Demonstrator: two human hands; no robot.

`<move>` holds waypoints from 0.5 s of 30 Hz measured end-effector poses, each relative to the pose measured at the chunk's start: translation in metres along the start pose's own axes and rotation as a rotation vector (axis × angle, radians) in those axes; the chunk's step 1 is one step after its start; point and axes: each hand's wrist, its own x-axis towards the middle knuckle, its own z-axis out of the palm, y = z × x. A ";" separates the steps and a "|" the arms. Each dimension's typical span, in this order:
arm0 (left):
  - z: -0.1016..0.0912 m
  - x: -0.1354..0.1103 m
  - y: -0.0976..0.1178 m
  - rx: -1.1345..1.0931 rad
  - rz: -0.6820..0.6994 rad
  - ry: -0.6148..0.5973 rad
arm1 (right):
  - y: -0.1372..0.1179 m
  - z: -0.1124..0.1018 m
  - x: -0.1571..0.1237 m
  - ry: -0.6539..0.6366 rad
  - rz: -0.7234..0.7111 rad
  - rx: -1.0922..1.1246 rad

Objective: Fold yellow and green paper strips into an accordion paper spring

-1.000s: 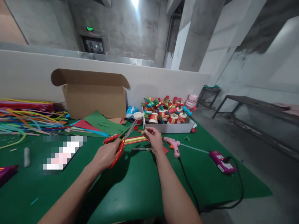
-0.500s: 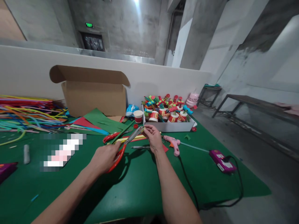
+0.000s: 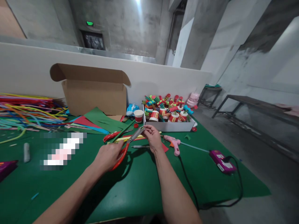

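My left hand (image 3: 109,154) is closed round the orange-red handles of a pair of scissors (image 3: 135,135), whose blades point up and right. The blade tips reach the fingertips of my right hand (image 3: 151,137), which pinches a small piece, possibly greenish, too tiny to name. Below the blades, yellow and red paper strips (image 3: 137,137) lie on the green table. A pen (image 3: 140,147) rests beneath my right hand, its far end covered by the wrist. Close to the left of the blades lies a second red-handled tool (image 3: 111,137).
Behind my hands stand a paper cup (image 3: 138,116) and a white box (image 3: 171,127) full of colourful cup crafts. To the right lie a pink glue gun (image 3: 174,144), its black cable and a purple power strip (image 3: 223,161). Pipe cleaners (image 3: 30,113) and a cardboard box (image 3: 94,98) occupy the left.
My left hand and the scissors have shifted slightly right and up, and the blades look closer together at my right fingertips. My right hand has hardly moved.
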 end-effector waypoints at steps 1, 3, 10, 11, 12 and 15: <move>0.000 0.000 0.000 0.000 -0.002 0.002 | 0.000 0.000 0.000 -0.002 0.001 -0.004; 0.000 0.001 0.000 0.005 -0.008 0.003 | -0.001 0.001 -0.001 -0.003 0.000 -0.011; 0.001 0.000 0.004 0.042 -0.027 0.038 | 0.001 0.002 -0.002 0.018 0.000 -0.014; 0.001 0.000 0.004 0.036 -0.034 0.046 | 0.001 0.001 -0.002 0.021 0.003 -0.016; 0.001 0.000 0.005 0.031 -0.039 0.049 | 0.002 0.001 -0.002 0.024 0.007 -0.016; 0.002 -0.001 0.006 0.036 -0.044 0.043 | 0.002 0.001 -0.002 0.030 0.016 -0.010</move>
